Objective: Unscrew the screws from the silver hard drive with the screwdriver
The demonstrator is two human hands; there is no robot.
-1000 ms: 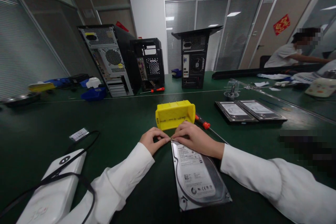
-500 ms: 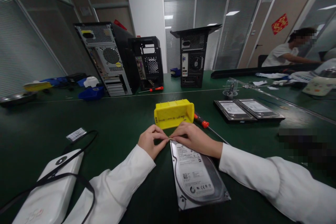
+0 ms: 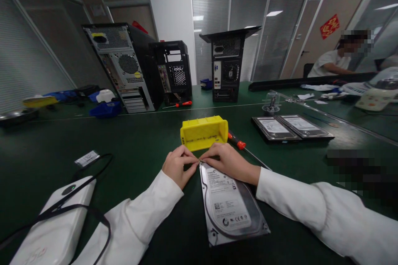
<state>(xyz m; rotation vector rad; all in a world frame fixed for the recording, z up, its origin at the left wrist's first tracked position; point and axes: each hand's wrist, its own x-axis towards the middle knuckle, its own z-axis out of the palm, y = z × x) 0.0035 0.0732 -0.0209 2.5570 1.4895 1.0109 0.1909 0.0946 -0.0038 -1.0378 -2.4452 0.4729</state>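
A silver hard drive with a white label lies flat on the green table, its far left corner at my fingertips. My left hand is closed in a pinch at that corner, thumb and forefinger together. From the right, my right hand reaches across the drive's far end, its fingertips pinched against the left ones. Whatever sits between the fingertips is too small to make out. Just beyond both hands a yellow plastic bin rests on its side, its opening facing me. Beside it lies a screwdriver with a red and black handle.
Two more hard drives lie to the right, near a clear plastic cup. Computer cases stand along the back. At left are a white power bank with a black cable and a blue bin. A person sits far right.
The view has shifted slightly, moving everything a little left and up. Both hands keep their pinch at the drive's corner. The person in the background has drawn an arm in.
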